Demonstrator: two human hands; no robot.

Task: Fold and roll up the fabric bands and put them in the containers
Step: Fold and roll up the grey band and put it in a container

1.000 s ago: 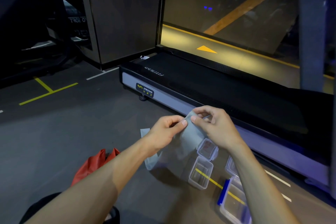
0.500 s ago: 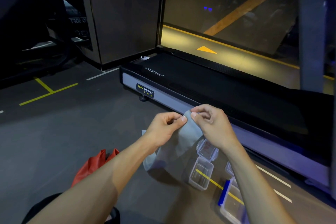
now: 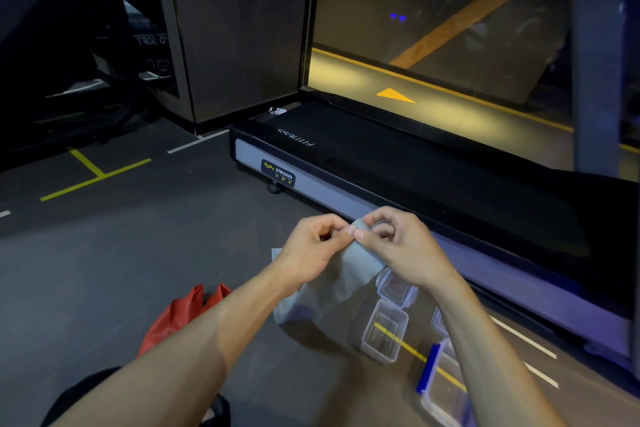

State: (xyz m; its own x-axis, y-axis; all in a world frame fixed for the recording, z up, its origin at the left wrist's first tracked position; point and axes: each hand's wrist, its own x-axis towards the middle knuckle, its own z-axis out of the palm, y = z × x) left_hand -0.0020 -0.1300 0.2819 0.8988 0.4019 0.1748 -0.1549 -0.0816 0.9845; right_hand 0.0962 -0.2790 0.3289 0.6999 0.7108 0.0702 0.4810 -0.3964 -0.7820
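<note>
A pale grey fabric band hangs from both hands above the floor, its lower end trailing to the left under my left forearm. My left hand pinches the band's top edge between thumb and forefinger. My right hand pinches the same top end, fingers curled over a small fold of it. Below them on the floor stand clear plastic containers: a small open one, another just behind it partly hidden by my right wrist, and a larger one with a blue clip at the lower right.
A red fabric band lies bunched on the floor beside my left forearm. A black treadmill runs across right behind the hands. Yellow and white floor lines cross the grey floor. A dark wall panel stands at the back.
Both hands have drawn closer together at the band's top end, and the right fingers have curled the end over into a small fold. The hanging band looks narrower.
</note>
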